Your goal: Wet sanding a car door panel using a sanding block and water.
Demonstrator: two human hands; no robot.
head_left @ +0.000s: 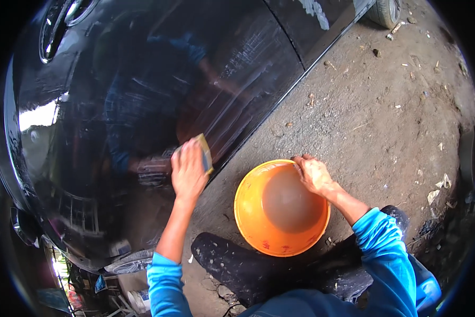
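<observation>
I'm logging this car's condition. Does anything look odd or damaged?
A ragged pale patch breaks the glossy dark bodywork near the picture's top edge, toward the wheel; damage or residue, I can't tell. Pale streaks also cross the bodywork.

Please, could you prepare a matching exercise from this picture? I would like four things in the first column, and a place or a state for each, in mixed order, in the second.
Things
1. Left hand
2. Right hand
3. Brownish liquid
4. Car panel

Places and states
A. Inside the orange basin
B. Dark and glossy, with pale streaks
C. At the basin's rim
D. On a yellow-edged pad

Right pairs: 1-D, 2-C, 3-A, 4-B
</observation>
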